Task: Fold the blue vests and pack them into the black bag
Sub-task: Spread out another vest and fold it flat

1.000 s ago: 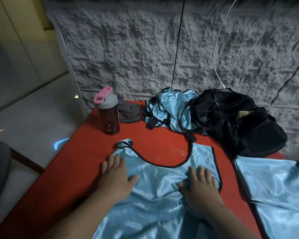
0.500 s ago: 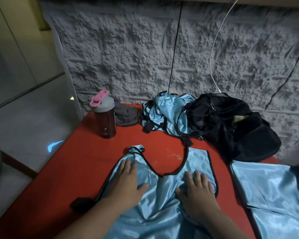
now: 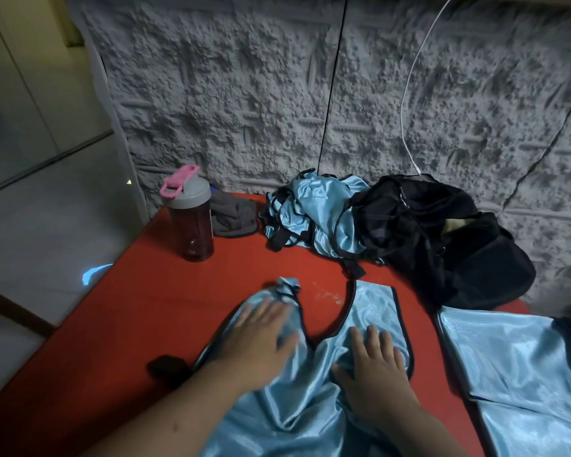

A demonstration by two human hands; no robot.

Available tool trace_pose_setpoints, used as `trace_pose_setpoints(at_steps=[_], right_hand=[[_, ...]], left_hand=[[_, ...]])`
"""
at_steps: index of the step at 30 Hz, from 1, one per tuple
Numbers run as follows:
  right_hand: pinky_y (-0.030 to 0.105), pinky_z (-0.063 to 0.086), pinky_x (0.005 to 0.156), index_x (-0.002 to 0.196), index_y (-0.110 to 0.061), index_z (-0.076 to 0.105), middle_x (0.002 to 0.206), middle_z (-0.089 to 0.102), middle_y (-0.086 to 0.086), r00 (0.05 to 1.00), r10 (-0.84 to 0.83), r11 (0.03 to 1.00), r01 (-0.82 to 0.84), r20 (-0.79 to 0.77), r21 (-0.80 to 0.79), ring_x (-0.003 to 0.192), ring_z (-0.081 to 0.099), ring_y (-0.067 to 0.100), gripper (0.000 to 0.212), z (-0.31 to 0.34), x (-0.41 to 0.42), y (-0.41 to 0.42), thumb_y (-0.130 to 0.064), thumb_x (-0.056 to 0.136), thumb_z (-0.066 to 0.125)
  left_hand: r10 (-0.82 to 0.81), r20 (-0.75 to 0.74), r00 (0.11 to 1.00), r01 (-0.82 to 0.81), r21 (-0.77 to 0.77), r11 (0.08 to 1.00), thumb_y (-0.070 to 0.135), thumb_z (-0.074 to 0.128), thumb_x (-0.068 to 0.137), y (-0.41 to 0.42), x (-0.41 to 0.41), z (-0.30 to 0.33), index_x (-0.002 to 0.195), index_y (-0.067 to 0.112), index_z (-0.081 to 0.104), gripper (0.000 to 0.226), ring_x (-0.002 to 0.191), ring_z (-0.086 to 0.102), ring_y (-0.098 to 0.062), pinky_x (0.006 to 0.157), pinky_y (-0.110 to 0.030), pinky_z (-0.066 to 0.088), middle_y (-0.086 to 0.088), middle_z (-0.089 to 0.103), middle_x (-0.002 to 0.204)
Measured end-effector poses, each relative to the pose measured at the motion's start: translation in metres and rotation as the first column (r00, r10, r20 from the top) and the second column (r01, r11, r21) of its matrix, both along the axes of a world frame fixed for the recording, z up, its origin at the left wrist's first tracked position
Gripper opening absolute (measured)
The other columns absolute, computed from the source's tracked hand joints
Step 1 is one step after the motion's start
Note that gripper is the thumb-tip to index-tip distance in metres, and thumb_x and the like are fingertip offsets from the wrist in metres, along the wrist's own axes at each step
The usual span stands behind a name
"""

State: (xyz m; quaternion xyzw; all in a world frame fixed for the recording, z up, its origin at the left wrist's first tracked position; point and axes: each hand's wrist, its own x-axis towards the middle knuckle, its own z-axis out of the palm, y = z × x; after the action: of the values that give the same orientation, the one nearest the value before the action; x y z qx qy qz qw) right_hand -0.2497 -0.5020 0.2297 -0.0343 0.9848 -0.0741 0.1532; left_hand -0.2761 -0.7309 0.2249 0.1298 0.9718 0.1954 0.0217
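Both hands flat, fingers straight: left hand [image 3: 261, 338] and right hand [image 3: 374, 364] press the shiny light-blue black-trimmed vest [image 3: 310, 407] on the red tabletop [image 3: 152, 311], crumpled black fabric bag [image 3: 442, 239] behind

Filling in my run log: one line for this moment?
stage: flattening vest | left hand: flat on blue vest | right hand: flat on it | black bag: open, behind

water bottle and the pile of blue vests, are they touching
Apart. The head view shows the water bottle left of the vest pile, with a grey cloth and red table between them.
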Motion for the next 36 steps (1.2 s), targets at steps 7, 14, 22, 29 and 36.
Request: trace_pose_setpoints(at_steps=[7,14,22,29,36], right_hand=[[0.05,-0.003,0.125,0.161,-0.02,-0.012,0.167,-0.018,0.015,1.0,-0.001,1.0,0.001,-0.006,0.007,0.153,-0.021,0.037,0.087,0.0,0.002,0.0,-0.06,0.099,0.034],[0.048,-0.006,0.125,0.161,-0.021,-0.01,0.168,-0.019,0.012,0.999,-0.04,0.999,0.04,-0.003,0.003,0.153,-0.023,0.033,0.084,-0.003,0.001,-0.004,-0.065,0.098,0.021],[0.049,-0.007,0.125,0.161,-0.021,-0.013,0.167,-0.022,0.012,0.999,-0.043,0.999,0.043,-0.002,-0.019,0.152,-0.024,0.033,0.104,-0.004,0.002,-0.004,-0.073,0.071,-0.006],[0.049,-0.006,0.125,0.161,-0.021,-0.012,0.167,-0.02,0.012,0.999,-0.033,0.999,0.033,-0.006,0.014,0.153,-0.024,0.034,0.084,-0.005,0.002,-0.003,-0.065,0.097,0.021],[0.047,-0.004,0.126,0.162,-0.026,0.0,0.169,-0.013,0.008,1.0,-0.029,0.995,0.029,0.005,-0.096,0.154,-0.021,0.029,0.083,-0.004,-0.011,0.004,-0.065,0.098,0.035]], left_hand=[[0.593,-0.272,0.758,-0.568,0.172,0.805,0.033,0.074,0.083,-0.026,-0.036,-0.004,0.107,0.019,0.069,0.029,0.104,0.056,-0.035,0.093,-0.044,0.046,-0.009,0.065,0.11],[0.544,0.059,0.837,-0.547,0.067,0.834,0.026,0.062,0.085,-0.029,-0.072,0.016,0.074,0.013,0.06,0.017,0.084,0.067,-0.035,0.062,-0.034,0.046,-0.011,0.071,0.086],[0.482,0.08,0.872,-0.466,0.437,0.77,0.001,0.065,0.086,-0.03,-0.069,0.024,0.096,0.014,0.047,0.024,0.063,0.049,-0.015,0.051,-0.026,0.035,0.001,0.053,0.077],[0.505,0.136,0.852,-0.513,0.407,0.756,-0.002,0.064,0.079,-0.041,-0.073,0.019,0.112,0.015,0.074,0.039,0.082,0.07,-0.028,0.073,-0.032,0.057,-0.007,0.071,0.106],[0.59,0.012,0.807,-0.575,0.239,0.782,-0.009,0.055,0.081,-0.052,-0.074,0.015,0.116,0.006,0.074,0.043,0.116,0.061,-0.035,0.1,-0.034,0.044,-0.017,0.067,0.123]])
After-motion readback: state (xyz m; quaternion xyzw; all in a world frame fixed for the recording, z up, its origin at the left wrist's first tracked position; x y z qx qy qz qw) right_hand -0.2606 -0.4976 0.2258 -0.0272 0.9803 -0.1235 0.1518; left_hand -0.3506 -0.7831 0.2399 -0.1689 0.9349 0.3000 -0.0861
